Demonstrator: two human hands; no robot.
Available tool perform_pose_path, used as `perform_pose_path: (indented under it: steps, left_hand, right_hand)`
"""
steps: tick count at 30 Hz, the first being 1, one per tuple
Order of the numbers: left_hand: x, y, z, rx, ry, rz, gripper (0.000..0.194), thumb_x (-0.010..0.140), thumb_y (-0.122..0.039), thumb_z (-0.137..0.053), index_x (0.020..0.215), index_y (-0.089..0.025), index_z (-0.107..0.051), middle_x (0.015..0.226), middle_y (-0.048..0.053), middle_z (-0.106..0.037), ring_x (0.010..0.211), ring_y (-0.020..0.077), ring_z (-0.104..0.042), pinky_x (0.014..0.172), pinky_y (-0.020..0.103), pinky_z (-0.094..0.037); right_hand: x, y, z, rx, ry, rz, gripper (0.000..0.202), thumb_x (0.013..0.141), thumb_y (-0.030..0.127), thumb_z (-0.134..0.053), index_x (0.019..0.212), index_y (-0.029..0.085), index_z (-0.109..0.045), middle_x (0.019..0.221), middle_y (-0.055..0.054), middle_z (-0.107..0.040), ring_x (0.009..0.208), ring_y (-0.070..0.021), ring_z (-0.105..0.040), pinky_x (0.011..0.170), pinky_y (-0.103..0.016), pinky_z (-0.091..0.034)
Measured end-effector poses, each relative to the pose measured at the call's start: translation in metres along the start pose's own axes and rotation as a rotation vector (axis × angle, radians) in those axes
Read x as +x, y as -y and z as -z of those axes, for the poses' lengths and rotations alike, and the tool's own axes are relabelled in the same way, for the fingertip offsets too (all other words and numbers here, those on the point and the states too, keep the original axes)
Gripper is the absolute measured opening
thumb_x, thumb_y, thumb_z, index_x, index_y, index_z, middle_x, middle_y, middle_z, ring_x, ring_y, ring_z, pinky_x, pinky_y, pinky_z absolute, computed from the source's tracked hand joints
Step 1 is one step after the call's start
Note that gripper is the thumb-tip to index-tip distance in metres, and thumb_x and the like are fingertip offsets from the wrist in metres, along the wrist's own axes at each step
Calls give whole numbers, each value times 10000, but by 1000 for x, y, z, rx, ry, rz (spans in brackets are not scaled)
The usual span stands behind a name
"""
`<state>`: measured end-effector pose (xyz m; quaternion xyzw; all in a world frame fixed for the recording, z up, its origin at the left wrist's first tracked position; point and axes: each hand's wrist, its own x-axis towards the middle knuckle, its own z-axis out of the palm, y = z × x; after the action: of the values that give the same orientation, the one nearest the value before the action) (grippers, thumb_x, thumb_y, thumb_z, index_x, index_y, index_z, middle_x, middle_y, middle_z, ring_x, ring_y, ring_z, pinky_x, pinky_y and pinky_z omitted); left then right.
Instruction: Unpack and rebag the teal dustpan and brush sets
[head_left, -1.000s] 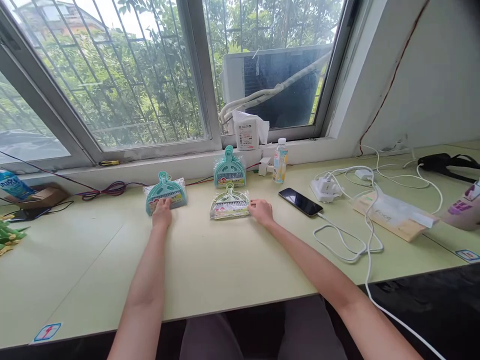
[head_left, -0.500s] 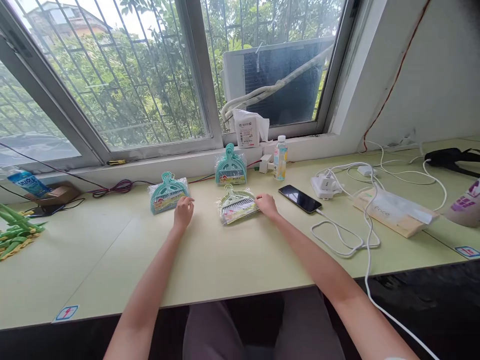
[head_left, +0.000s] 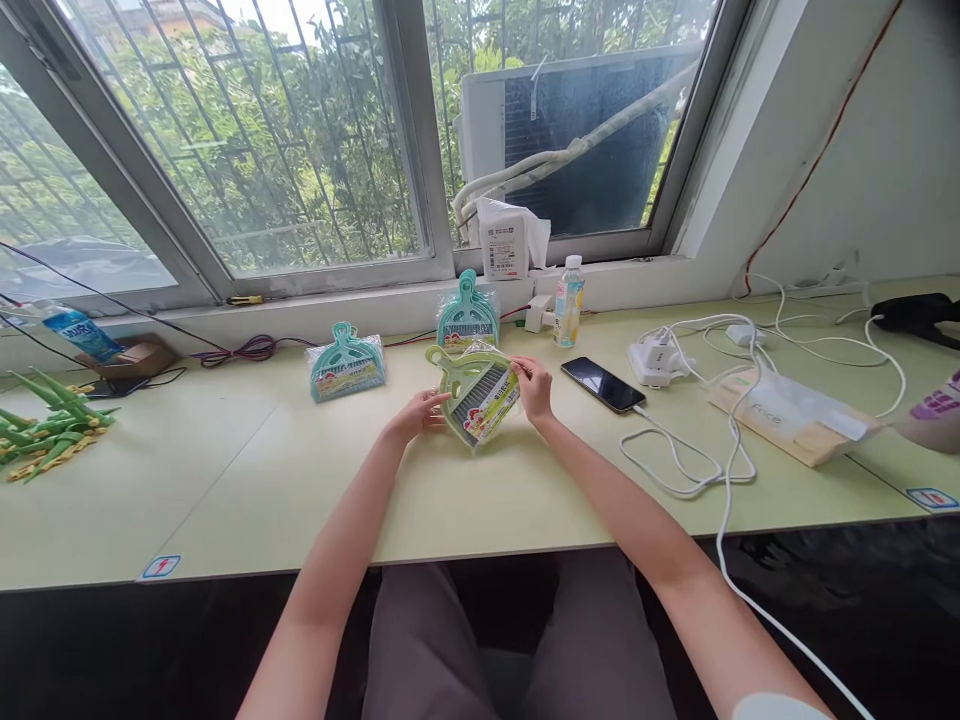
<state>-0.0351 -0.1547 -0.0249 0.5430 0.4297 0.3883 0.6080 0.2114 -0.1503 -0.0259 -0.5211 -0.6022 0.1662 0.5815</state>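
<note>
In the head view, the left hand (head_left: 417, 415) and right hand (head_left: 534, 388) pinch opposite sides of a plastic-wrapped light-green dustpan-and-brush set (head_left: 484, 398), tilted over the table (head_left: 487, 510) between a teal dustpan set (head_left: 346, 366) and a smartphone (head_left: 602, 385).

The front dustpan set (head_left: 478, 396) is light yellow-green with grey bristles (head_left: 487, 388) and a label (head_left: 495, 405) patterned in yellow, white and red, the left dustpan set (head_left: 347, 366) and the rear dustpan set (head_left: 468, 312) are teal, the tabletop (head_left: 487, 510) is pale yellow-green, the phone (head_left: 604, 385) black and the charging cable (head_left: 721, 540) white.
</note>
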Motion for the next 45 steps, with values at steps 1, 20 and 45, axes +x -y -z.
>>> perform_pose_path:
  steps: [1, 20, 45]
  left_hand:
    - [-2, 0, 1, 15, -13, -24, 440, 648, -409, -790, 963, -133, -655, 869, 73, -705, 697, 157, -663, 650, 282, -542]
    - [-1, 2, 5, -78, -225, -172, 541, 602, -340, -825, 1050, -138, -599, 1058, 106, -686, 796, 181, -675, 700, 327, -574]
    - [1, 0, 49, -84, -472, -201, 416, 668, -342, -781, 1002, -122, -669, 885, 133, -726, 801, 203, -705, 764, 326, -549]
  right_hand:
    - [-1, 1, -1, -21, 26, -1, 321, 939, 288, -414, 1069, 166, -681, 1113, -95, -678, 1023, -206, -610, 906, -306, -466]
    - [-8, 5, -9, -101, 301, -250, 316, 944, 331, -425, 924, 154, -686, 921, -77, -719, 787, -179, -655, 762, -289, -466]
    - [13, -11, 3, 658, 194, -567, 274, 676, 61, -757, 899, 158, -631, 860, -52, -724, 807, -201, -703, 813, -409, -602]
